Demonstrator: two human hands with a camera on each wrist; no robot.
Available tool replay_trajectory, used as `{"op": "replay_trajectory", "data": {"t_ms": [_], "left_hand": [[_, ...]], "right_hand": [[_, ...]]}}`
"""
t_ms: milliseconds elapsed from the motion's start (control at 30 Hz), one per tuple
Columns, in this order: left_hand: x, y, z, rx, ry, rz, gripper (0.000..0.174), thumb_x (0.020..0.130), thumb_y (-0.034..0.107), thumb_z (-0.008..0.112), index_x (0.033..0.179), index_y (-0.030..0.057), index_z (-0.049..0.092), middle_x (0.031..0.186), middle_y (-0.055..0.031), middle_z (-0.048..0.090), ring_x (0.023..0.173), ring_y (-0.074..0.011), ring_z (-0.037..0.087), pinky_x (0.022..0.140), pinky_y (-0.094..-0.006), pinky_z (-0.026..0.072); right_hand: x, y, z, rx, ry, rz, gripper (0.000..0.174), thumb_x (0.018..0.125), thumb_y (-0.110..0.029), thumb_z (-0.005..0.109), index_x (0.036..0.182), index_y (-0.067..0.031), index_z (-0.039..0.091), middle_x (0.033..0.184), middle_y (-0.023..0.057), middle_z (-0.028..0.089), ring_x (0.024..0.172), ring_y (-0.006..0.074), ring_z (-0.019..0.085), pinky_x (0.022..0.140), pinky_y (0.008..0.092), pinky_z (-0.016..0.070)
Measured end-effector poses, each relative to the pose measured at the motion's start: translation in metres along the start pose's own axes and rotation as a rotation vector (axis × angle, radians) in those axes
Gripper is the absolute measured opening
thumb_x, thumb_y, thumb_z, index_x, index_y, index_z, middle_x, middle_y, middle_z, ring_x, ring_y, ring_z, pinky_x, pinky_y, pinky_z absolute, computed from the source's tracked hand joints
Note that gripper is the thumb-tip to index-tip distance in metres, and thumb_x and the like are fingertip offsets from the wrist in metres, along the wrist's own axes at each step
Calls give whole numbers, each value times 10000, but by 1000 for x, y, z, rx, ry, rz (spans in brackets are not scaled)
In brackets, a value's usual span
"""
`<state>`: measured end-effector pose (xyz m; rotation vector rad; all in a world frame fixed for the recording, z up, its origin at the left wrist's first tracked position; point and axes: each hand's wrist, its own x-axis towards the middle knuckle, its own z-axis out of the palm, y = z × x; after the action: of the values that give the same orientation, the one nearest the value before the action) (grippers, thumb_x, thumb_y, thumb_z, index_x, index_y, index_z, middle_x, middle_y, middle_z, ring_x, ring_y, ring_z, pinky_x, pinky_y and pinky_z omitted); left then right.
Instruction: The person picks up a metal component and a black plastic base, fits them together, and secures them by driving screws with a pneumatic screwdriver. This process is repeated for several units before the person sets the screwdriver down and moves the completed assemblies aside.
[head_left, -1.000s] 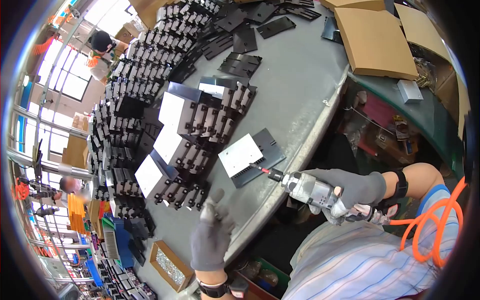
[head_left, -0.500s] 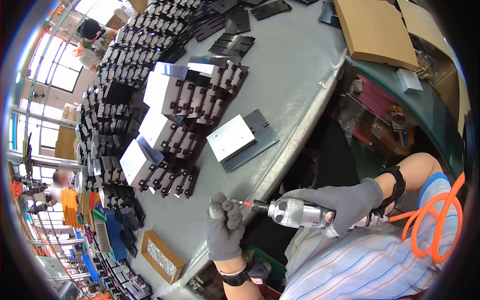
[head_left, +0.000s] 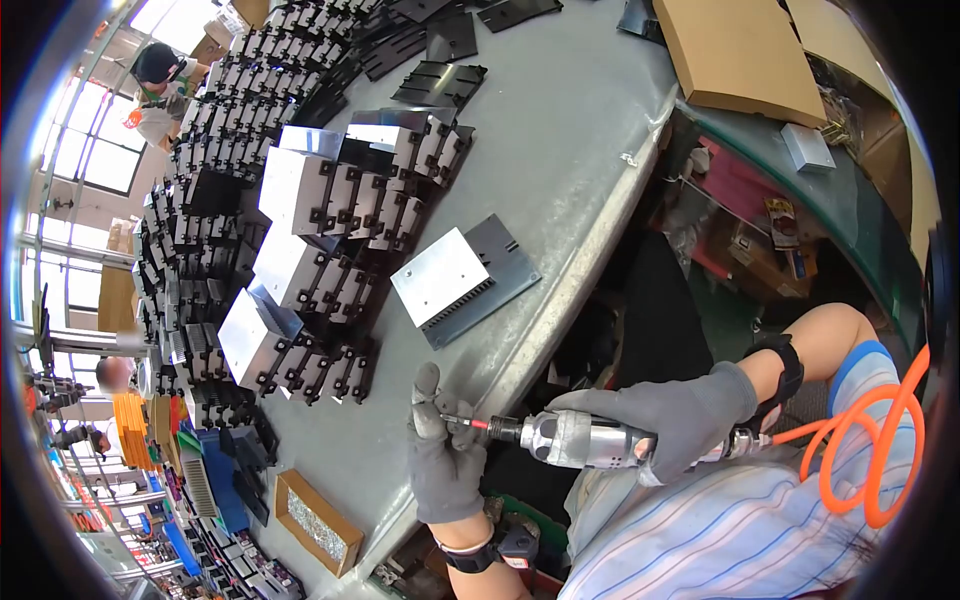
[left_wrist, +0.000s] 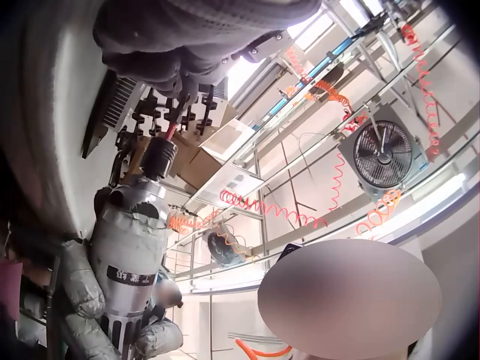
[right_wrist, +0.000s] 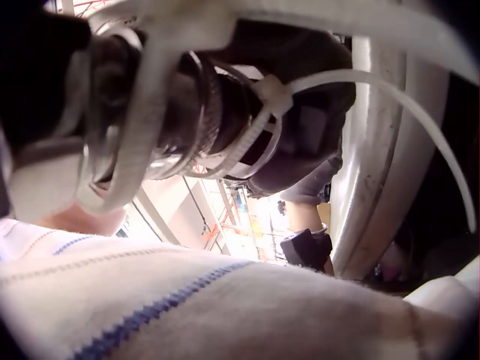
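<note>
My gloved right hand (head_left: 690, 415) grips a silver pneumatic screwdriver (head_left: 580, 440) around its body, the driver lying level over my lap. Its red-collared bit (head_left: 477, 424) points left and reaches the fingers of my gloved left hand (head_left: 445, 470). Those fingers curl about the bit's silver end, above the table's front edge; whether they also hold a screw I cannot tell. In the left wrist view, the dark-gloved fingers (left_wrist: 180, 45) meet the bit beyond the black chuck (left_wrist: 159, 157). A silver finned heat sink (head_left: 440, 275) sits on a dark slotted plate (head_left: 510, 265) on the table.
Stacked silver-and-black assemblies (head_left: 320, 210) stand left of the heat sink, with many rows behind. A cardboard box of small metal parts (head_left: 318, 525) lies at the front left. An orange coiled hose (head_left: 850, 440) trails from the driver. A large carton (head_left: 740, 60) stands at back right.
My right hand has drawn the screwdriver from the heat sink's edge down and left to my left hand. My left hand's fingers have closed in around the bit's end.
</note>
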<state>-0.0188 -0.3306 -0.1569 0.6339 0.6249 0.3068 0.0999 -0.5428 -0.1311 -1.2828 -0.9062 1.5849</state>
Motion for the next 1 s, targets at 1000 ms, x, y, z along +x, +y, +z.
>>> {"op": "replay_trajectory", "data": {"t_ms": [1000], "left_hand": [[20, 15, 32, 1194, -183, 138, 254, 883, 219, 557, 986, -6, 611, 806, -15, 589, 652, -56, 477, 592, -183, 377]], "right_hand": [[-19, -5, -13, -289, 86, 236, 874, 688, -200, 640, 1381, -24, 138, 850, 183, 582, 760, 293, 609, 684, 363, 479]]}}
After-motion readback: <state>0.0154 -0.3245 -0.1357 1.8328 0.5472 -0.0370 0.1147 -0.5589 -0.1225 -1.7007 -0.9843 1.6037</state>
